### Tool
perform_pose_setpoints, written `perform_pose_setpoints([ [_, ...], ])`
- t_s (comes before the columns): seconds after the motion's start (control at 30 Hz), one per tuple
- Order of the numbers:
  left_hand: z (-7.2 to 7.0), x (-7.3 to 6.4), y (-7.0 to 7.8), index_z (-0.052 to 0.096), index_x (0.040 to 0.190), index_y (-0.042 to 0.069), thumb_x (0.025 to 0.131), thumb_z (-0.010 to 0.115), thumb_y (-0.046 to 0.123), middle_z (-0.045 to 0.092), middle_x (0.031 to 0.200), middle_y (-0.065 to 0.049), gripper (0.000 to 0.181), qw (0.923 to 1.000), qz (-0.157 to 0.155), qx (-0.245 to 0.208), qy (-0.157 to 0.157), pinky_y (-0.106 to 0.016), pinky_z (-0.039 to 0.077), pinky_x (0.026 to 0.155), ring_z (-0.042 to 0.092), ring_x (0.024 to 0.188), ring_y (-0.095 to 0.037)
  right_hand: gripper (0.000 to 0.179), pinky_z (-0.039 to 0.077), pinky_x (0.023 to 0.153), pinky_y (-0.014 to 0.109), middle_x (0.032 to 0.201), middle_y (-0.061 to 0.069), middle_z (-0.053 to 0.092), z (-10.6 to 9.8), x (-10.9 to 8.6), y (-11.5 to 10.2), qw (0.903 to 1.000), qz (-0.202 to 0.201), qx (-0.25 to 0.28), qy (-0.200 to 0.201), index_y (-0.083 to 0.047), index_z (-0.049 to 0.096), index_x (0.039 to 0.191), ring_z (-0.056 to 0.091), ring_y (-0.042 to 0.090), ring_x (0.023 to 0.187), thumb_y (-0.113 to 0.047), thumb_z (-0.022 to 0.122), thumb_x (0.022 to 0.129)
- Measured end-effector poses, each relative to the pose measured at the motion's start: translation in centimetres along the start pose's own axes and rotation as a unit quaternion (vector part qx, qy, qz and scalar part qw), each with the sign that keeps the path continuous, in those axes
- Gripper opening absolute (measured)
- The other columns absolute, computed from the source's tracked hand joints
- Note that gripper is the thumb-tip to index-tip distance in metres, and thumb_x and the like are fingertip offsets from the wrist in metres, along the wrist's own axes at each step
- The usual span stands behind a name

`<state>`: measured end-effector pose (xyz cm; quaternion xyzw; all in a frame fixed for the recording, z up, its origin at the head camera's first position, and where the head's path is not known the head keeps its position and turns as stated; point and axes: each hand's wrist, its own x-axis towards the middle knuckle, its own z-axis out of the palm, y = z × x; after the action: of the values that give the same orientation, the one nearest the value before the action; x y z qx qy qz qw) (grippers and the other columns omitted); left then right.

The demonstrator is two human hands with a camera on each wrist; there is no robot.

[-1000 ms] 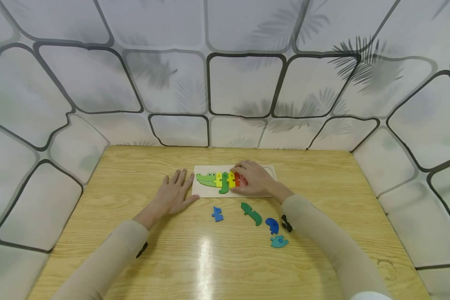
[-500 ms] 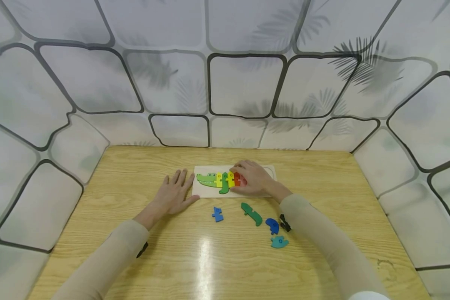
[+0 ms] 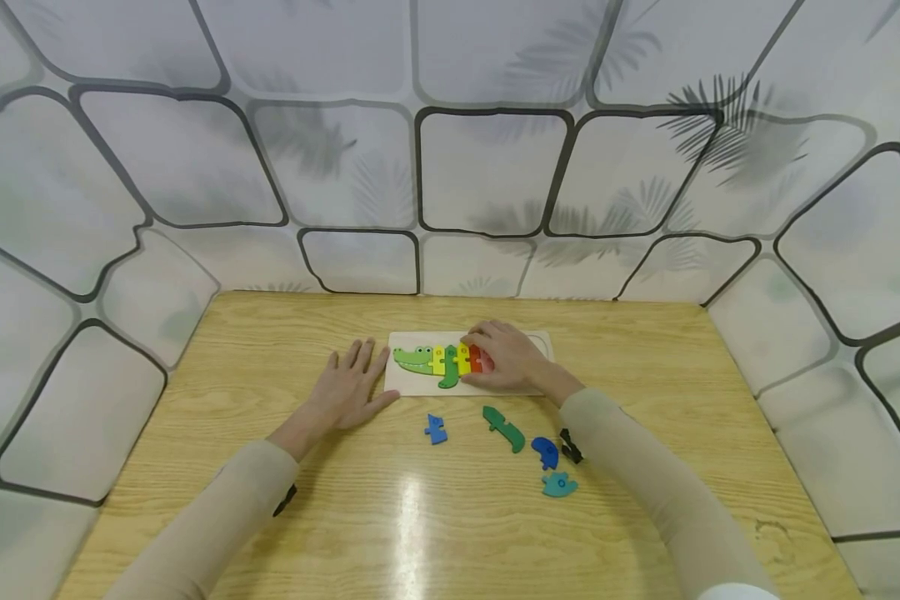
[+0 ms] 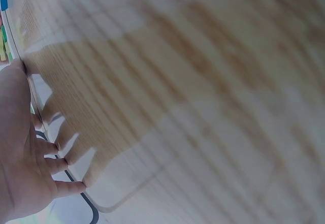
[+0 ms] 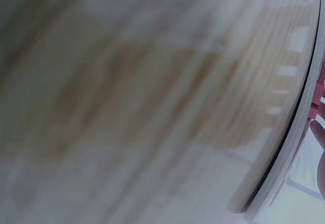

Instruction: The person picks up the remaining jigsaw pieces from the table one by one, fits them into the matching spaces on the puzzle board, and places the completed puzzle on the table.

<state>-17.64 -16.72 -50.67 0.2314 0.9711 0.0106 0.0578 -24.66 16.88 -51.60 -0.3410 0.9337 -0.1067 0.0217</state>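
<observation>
A pale wooden puzzle board (image 3: 420, 388) lies on the table, with a crocodile's green head (image 3: 414, 359), yellow pieces (image 3: 462, 358) and a green leg piece (image 3: 448, 371) set in it. My right hand (image 3: 506, 358) is over the board's right half, its curled fingers and thumb around a red puzzle piece (image 3: 476, 360) beside the yellow one. The palm hides part of the board behind it. My left hand (image 3: 345, 387) rests flat with spread fingers, thumb and index fingertips at the board's left edge. In the left wrist view, left fingers (image 4: 57, 164) lie along the tabletop.
Loose puzzle pieces lie nearer me on the wooden table (image 3: 330, 517): a blue one (image 3: 436, 429), a dark green one (image 3: 504, 429), a dark blue curved one (image 3: 546, 452) and a teal one (image 3: 559, 484). A patterned wall (image 3: 360, 167) encloses the back and sides.
</observation>
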Motion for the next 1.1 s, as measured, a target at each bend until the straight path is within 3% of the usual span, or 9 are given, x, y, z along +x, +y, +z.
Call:
perform_pose_setpoints([
  [1.1,-0.02,0.04,0.06,0.023,0.169,0.009,0.106,0.043,0.066,0.023,0.173,-0.027,0.087,0.9999,-0.005,-0.008,-0.005,-0.072,0.031,0.123,0.026,0.161,-0.047,0.075,0.043,0.119,0.054,0.149,0.008,0.056,-0.28,0.15,0.12,0.9999,-0.006,-0.004,-0.011,-0.019,0.061,0.146,0.053,0.031,0.138,-0.07,0.064,0.091],
])
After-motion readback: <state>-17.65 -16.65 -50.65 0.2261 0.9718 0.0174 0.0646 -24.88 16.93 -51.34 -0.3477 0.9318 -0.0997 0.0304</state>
